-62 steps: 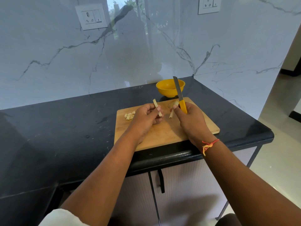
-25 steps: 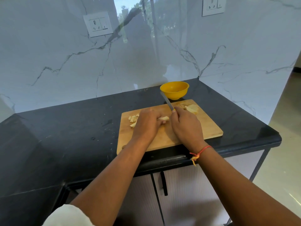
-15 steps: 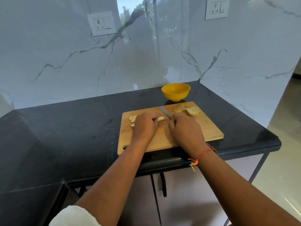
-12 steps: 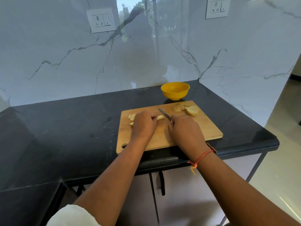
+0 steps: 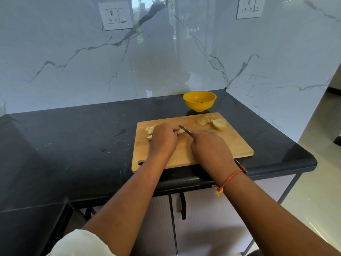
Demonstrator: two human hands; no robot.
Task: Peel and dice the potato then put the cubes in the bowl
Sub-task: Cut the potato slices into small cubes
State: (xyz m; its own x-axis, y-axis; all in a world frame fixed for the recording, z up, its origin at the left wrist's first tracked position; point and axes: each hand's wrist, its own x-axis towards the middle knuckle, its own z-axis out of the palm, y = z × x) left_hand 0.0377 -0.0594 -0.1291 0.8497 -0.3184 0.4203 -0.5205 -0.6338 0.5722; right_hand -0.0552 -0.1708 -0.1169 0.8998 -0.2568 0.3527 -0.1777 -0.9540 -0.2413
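A wooden cutting board (image 5: 230, 145) lies on the black counter. My left hand (image 5: 163, 138) holds a pale potato strip (image 5: 181, 131) down on the board, only its right end showing. My right hand (image 5: 210, 146) grips a knife (image 5: 185, 129); its handle is hidden in my fist and its blade lies across the strip's end. Several cut potato cubes (image 5: 149, 130) sit left of my left hand. Uncut potato slices (image 5: 218, 123) and a heap of peel (image 5: 202, 120) lie at the board's far right. The yellow bowl (image 5: 199, 100) stands behind the board.
The black counter (image 5: 73, 145) stretches left and ends in an edge on the right (image 5: 306, 163). A marble wall with two sockets (image 5: 115, 15) rises behind. Cabinet doors with a black handle (image 5: 182, 206) are below the counter front.
Earlier I held the potato strip and the knife raised above the board. Now the strip is pinned on the board and the blade is down across it. The camera view shifted slightly.
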